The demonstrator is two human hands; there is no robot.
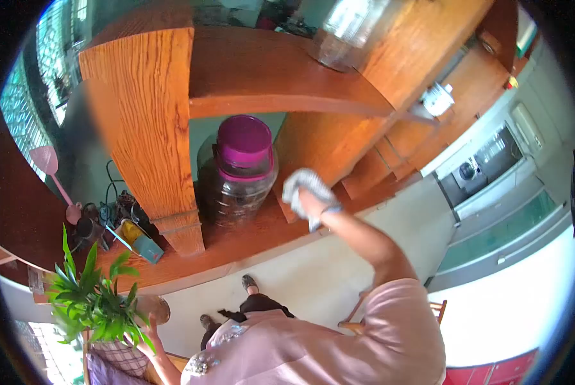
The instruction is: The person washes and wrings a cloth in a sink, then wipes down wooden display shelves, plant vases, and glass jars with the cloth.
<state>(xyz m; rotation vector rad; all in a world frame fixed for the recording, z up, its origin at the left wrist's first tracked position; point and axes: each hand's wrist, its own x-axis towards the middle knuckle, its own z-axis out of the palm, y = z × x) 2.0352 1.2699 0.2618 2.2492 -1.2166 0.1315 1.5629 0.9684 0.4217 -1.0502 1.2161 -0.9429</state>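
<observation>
My right hand (311,204) is closed on a grey-and-white cloth (304,181), held against or close to the edge of an upright wooden panel (338,144); contact is not clear. At the lower left, my left hand (147,335) grips a potted plant (95,298) with long green leaves by its brownish pot (154,309). Leaves partly cover those fingers. Between the two hands, a large clear jar (242,196) with a purple lid (244,140) stands in the lower shelf compartment.
Another clear jar (345,38) sits on the upper shelf (255,70). Left of the wooden post (143,128) are a pink fly swatter (47,160), a small teal box (145,247) and dark clutter. A white container (437,99) stands farther right. Wooden furniture is behind my right arm.
</observation>
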